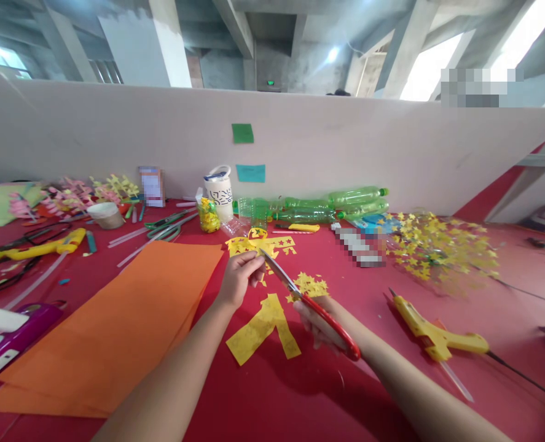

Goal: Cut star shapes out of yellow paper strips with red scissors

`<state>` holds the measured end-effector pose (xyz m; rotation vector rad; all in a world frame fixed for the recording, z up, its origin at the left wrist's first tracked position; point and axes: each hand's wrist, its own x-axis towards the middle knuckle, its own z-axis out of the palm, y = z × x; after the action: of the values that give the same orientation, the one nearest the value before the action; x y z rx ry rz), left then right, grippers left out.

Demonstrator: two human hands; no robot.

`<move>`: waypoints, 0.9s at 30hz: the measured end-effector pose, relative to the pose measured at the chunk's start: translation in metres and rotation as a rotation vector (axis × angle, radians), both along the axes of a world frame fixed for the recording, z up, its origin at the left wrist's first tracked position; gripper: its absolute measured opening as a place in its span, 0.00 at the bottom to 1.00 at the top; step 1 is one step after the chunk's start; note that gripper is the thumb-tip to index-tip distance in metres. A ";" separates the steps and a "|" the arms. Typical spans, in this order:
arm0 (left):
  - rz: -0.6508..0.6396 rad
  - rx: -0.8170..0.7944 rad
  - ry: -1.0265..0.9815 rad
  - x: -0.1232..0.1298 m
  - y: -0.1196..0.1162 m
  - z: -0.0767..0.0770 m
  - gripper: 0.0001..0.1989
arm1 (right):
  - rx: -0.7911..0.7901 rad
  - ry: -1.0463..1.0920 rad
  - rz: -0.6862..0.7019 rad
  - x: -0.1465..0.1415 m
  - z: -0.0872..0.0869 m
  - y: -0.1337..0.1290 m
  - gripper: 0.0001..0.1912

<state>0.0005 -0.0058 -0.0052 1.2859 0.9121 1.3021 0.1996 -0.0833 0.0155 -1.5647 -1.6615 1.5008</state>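
In the middle of the head view, my left hand [241,277] is closed in a pinch at a bit of yellow paper, whose outline is hard to tell against the yellow scraps behind. My right hand [316,319] grips red-handled scissors [322,316], their blade tips close to my left fingertips. Behind the left hand lie yellow paper scraps [284,242] with star-shaped holes. A small heap of cut yellow stars [311,285] sits just beyond my right hand. Yellow paper strips [258,328] lie on the red table between my forearms.
Orange sheets [115,325] cover the left side. A yellow glue gun [438,331] lies right, its cord trailing off; another glue gun [64,242] is far left. Green plastic bottles [309,212], a white cup [219,193], a yellow cutter knife [303,228] and a yellow star bunch [442,245] stand or lie behind.
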 end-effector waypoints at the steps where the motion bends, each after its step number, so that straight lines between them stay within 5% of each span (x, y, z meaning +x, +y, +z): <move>1: -0.003 -0.002 -0.005 0.000 0.000 0.000 0.14 | 0.000 0.001 0.002 0.000 0.000 0.000 0.25; 27: -0.019 -0.046 -0.153 0.001 0.002 0.003 0.10 | -0.025 0.005 -0.102 -0.002 -0.013 0.002 0.26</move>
<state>0.0016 -0.0036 -0.0019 1.1407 0.8157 1.3378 0.1974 -0.0814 0.0030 -1.6315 -1.5411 1.4774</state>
